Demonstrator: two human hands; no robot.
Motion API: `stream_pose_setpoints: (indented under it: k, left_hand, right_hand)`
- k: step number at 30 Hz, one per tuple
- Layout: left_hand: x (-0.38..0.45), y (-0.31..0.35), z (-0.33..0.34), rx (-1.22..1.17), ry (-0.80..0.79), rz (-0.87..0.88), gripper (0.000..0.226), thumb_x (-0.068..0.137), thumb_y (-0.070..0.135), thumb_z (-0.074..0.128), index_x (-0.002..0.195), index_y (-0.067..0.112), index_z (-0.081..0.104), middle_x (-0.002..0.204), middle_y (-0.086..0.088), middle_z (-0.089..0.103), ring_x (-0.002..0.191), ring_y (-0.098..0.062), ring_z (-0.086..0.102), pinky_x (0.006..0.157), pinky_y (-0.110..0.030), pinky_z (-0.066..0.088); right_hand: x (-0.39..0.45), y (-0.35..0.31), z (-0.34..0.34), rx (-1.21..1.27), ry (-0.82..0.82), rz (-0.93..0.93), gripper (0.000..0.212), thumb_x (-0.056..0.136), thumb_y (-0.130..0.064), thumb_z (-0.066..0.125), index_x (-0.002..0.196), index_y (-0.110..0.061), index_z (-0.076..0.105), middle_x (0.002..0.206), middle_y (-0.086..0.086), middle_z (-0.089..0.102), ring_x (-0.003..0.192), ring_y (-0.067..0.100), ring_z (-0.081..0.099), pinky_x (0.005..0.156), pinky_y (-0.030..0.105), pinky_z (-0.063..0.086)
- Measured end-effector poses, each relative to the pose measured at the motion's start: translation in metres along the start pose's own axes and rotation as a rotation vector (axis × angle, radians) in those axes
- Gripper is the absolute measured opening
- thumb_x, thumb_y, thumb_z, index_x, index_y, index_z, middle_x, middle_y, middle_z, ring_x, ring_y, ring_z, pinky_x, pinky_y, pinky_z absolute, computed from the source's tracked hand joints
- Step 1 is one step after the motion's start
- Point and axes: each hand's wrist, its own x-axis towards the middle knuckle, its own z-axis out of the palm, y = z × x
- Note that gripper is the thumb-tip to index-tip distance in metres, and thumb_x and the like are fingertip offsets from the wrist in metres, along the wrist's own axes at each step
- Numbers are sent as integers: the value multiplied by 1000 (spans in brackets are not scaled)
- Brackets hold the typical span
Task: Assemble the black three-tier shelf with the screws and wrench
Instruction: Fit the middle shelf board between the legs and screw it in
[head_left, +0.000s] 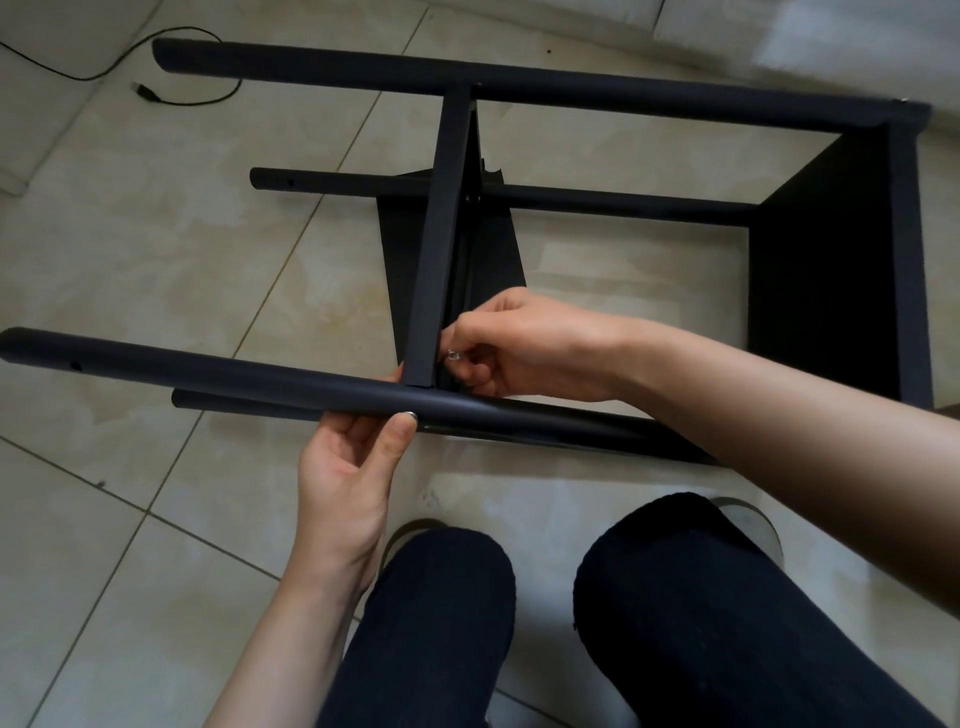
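Beige floor tiles (156, 249) carry shelf frame (519, 88), cable (171, 98).

Shelf (831, 249) right end cut off

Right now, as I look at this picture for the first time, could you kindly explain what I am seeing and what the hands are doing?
There is no machine here: a person works with bare hands, and the one picture comes from a camera worn on their head, looking down past their knees to a tiled floor.

On the floor lies a half-built black shelf, tipped on its side, with long round poles and flat panels. The left hand grips the nearest pole from below, its thumb by a small screw head. The right hand pinches a small shiny part, perhaps a screw or nut, where the middle panel meets that pole. A loose cable lies at the far left.

No wrench is visible.
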Motion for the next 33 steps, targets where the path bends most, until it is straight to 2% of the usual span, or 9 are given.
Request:
stream_pose_setpoints:
  k: [5,8,14,16,18,23,26,30,33]
  left_hand:
    - [-3,-11,1,37,45,27,44,68,59,87,106,40,74,115,1,74,116,-20,67,109,-51,43]
    - [-2,-13,1,60,37,33,43,71,59,85,108,40,73,116,2,74,116,-20,67,110,-51,42]
    - [0,-11,-1,50,25,26,45,66,60,88,105,40,75,114,2,75,115,-18,68,111,-53,42]
    - [0,-9,-1,48,20,19,47,64,60,88,104,41,75,113,3,75,115,-18,68,111,-53,42]
    - [1,-8,-1,45,18,12,48,61,61,89,103,41,76,112,3,75,114,-18,68,111,-54,42]
    - [1,-5,0,39,21,-4,51,56,63,91,100,41,76,110,4,76,113,-18,68,110,-54,43]
    - [1,-4,0,40,20,-5,52,56,64,90,100,42,76,110,3,76,113,-18,68,110,-53,44]
    - [0,-2,2,41,20,-8,51,55,64,90,99,43,76,110,5,76,113,-17,69,109,-49,44]
    - [0,-1,2,41,19,-13,52,54,66,90,99,44,76,110,5,76,113,-16,69,109,-48,44]
  right_hand:
    - [1,5,2,-55,15,-32,17,94,-4,50,78,-3,56,64,8,48,56,11,42,54,19,38]
    - [2,8,1,-47,11,-43,21,94,-5,51,74,-4,56,61,6,50,56,11,42,55,20,38]
    - [8,5,-12,-52,-8,76,18,94,-7,60,83,-8,73,77,8,66,62,9,58,65,19,51]
    - [11,8,-12,-120,23,95,12,94,-6,61,89,-8,72,78,5,69,62,7,61,66,18,54]
    - [13,12,-7,-194,51,88,10,93,-7,62,88,-10,70,71,1,68,60,6,62,63,17,54]
    - [16,11,-1,-231,26,80,21,95,-9,59,76,-13,67,68,2,60,53,4,57,54,14,49]
    - [17,11,-3,-155,-2,117,19,97,-12,58,80,-13,68,71,0,64,60,5,60,59,17,52]
    - [20,12,-4,76,-21,161,15,96,-10,58,86,-8,69,67,-1,69,60,7,65,65,20,55]
    - [20,13,-5,73,-31,163,14,96,-9,59,86,-8,69,66,-1,70,61,7,67,65,21,56]
